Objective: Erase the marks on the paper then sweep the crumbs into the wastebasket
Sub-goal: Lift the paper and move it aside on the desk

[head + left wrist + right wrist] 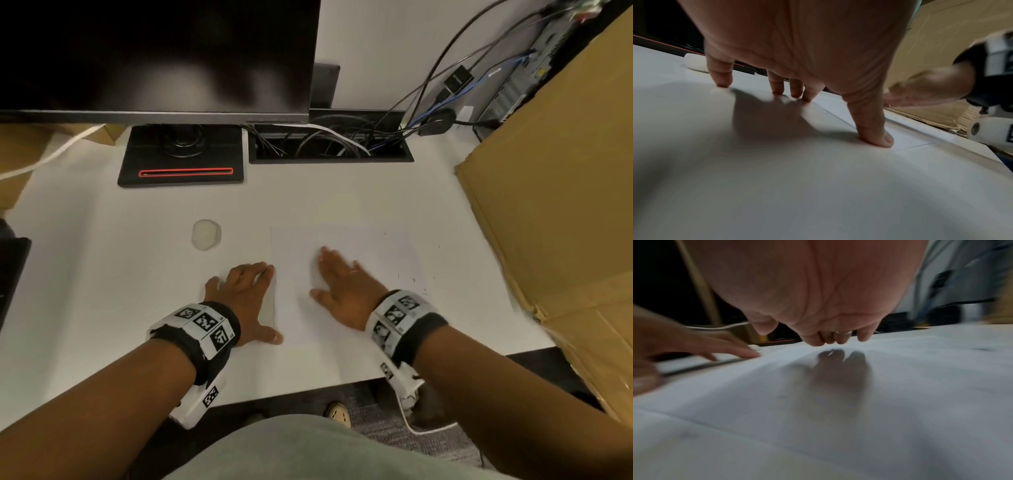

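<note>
White desk (102,274): my left hand (245,294) presses the paper (376,246) edge, fingers spread; my right hand (342,291) lies flat, seemingly just above it.

Head cam looks down on desk (137,274); wrist cams skim it (v. close), both see paper (906,138).

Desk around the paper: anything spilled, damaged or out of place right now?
Small dark crumbs lie scattered on the desk just right of the paper, not yet swept. The cardboard box has a torn, ragged lower corner. The eraser lies apart, left of the sheet.
</note>
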Tool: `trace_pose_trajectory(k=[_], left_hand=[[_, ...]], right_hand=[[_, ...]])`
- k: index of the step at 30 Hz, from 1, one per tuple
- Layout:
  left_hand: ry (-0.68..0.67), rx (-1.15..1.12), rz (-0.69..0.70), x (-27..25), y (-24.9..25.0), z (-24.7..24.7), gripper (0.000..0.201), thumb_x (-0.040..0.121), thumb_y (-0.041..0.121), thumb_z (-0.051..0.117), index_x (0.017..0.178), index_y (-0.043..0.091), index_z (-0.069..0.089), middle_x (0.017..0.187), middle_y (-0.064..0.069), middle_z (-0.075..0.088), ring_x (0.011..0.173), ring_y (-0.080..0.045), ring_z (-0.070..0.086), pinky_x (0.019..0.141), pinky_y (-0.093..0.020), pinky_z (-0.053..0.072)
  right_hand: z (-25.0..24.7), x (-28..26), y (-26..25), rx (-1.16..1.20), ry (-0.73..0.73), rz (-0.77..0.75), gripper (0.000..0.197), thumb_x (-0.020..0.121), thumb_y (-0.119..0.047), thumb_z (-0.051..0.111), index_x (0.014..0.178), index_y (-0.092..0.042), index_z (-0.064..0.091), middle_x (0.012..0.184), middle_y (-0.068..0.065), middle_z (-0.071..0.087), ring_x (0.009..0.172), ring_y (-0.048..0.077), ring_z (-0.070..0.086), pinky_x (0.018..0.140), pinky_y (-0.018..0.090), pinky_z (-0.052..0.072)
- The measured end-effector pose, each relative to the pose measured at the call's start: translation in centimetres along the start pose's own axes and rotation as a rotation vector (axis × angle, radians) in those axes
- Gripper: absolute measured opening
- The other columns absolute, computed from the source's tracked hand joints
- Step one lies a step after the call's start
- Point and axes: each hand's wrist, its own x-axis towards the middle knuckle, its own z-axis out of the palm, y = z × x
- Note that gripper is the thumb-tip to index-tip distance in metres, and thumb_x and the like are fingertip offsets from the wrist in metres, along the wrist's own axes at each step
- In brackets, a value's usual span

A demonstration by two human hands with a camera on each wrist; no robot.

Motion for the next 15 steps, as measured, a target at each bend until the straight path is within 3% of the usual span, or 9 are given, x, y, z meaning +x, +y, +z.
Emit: trace_pose_trajectory(k=[3, 9, 12, 15], left_hand=[[0.013, -0.003, -0.008, -0.1, 0.1, 0.1, 0.121, 0.065, 0.079, 0.055, 0.148, 0.026, -0.015, 0.156, 0.009, -0.013, 0.144, -0.017, -0.006, 0.114, -0.052, 0.013], [0.008, -0.022, -0.015, -0.3, 0.2, 0.5, 0.117, 0.068, 0.077, 0.054, 0.146, 0.030, -0.021, 0.155, 0.009, -0.016, 0.143, -0.019, -0.008, 0.113, -0.056, 0.011], [-0.033, -0.005, 0.020, -0.4, 0.2, 0.3, 0.105, 0.072, 0.075, 0.052, 0.143, 0.044, -0.019, 0.154, 0.011, -0.017, 0.143, -0.020, -0.013, 0.111, -0.061, 0.011], [-0.060, 0.004, 0.022, -0.2, 0.2, 0.2, 0.101, 0.073, 0.075, 0.052, 0.142, 0.048, -0.017, 0.154, 0.011, -0.018, 0.143, -0.020, -0.014, 0.110, -0.062, 0.011]], right_hand=[[1.3, 0.8, -4.3, -0.041, -0.065, -0.195, 0.068, 0.102, -0.049, 0.018, 0.154, -0.014, -0.008, 0.161, 0.001, -0.019, 0.149, 0.014, -0.013, 0.122, 0.039, -0.004], [1.9, 1.0, -2.6, -0.064, -0.060, -0.187, 0.066, 0.104, -0.043, 0.020, 0.153, -0.013, -0.010, 0.160, 0.000, -0.022, 0.148, 0.014, -0.017, 0.121, 0.035, -0.008], [1.0, 0.8, 0.4, 0.008, -0.021, -0.068, 0.068, 0.103, -0.044, 0.022, 0.154, -0.014, -0.011, 0.160, 0.000, -0.022, 0.148, 0.014, -0.016, 0.121, 0.035, -0.005], [-0.3, 0.1, 4.4, 0.046, 0.015, 0.139, 0.068, 0.104, -0.044, 0.022, 0.154, -0.011, -0.011, 0.160, 0.002, -0.022, 0.149, 0.017, -0.013, 0.122, 0.036, -0.003]])
